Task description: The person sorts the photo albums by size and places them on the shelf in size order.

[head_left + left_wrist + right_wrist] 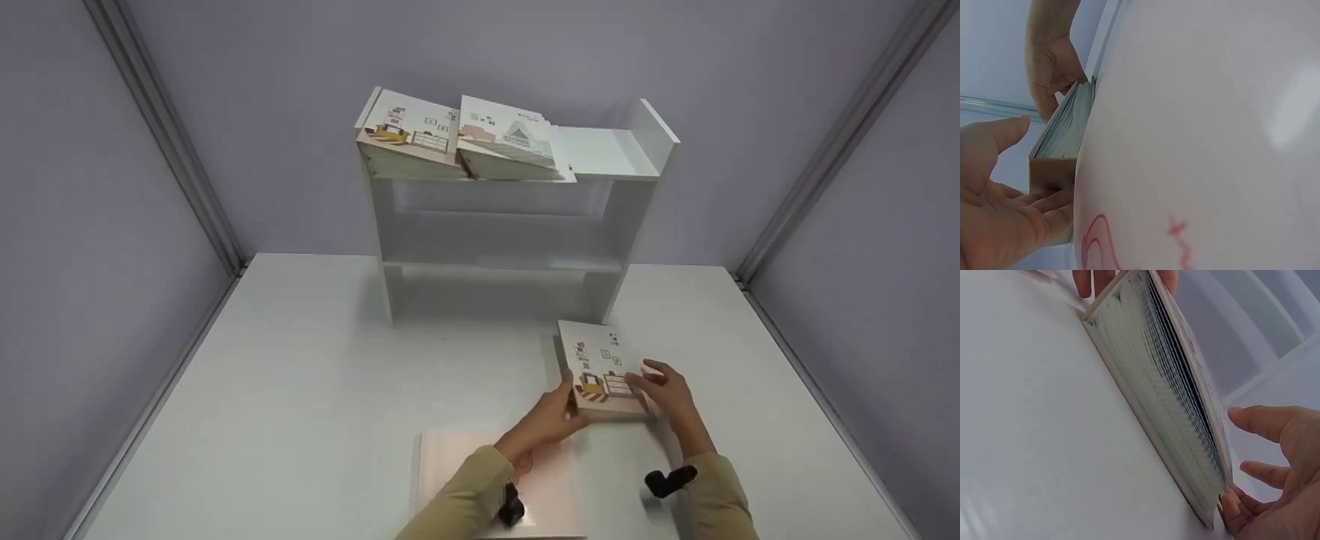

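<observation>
The thick book (598,360) is lying on the desk (315,382) before the white shelf (502,241). The left hand (551,418), thumb lifted, is laying fingers against the spine; the right hand (671,394), loosely spread, is touching the opposite corner, both apparently bracing it.

A thick book (598,352) – pale cover with small squares and a yellow vehicle, pink along the bottom – lies face up just before the shelf's (502,240) right foot, its top angled slightly left. The left hand (550,418) touches its spine; the right hand (670,394), the opposite side, where pages show.
</observation>
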A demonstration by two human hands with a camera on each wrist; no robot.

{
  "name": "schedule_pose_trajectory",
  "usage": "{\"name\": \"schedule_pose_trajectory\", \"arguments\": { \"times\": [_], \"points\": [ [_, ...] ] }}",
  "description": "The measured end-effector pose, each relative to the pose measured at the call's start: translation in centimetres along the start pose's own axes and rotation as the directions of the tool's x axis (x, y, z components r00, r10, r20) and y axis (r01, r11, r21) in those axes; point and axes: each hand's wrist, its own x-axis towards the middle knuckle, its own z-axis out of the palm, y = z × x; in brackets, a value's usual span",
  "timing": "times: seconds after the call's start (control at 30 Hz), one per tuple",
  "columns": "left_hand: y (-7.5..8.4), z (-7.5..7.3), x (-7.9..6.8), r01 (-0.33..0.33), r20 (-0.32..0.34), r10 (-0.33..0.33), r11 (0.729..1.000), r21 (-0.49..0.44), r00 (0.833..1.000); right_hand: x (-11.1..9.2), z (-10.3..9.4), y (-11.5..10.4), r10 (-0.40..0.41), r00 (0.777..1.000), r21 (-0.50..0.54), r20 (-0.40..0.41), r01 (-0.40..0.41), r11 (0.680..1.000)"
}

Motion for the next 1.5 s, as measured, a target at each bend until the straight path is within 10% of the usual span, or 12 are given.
{"name": "schedule_pose_trajectory", "arguments": {
  "times": [0.67,1.5],
  "points": [
    [0.4,0.9,-0.2,0.034,-0.127,-0.05,0.992,-0.121,0.991,-0.1,-0.9,0.8,-0.002,0.997,0.184,0.077,-0.012,0.983],
    [-0.1,0.6,-0.2,-0.009,-0.225,-0.027,0.988,-0.157,0.974,-1.1,0.2,0.1,-0.009,0.992,0.138,0.124,-0.008,0.99]
  ]
}}
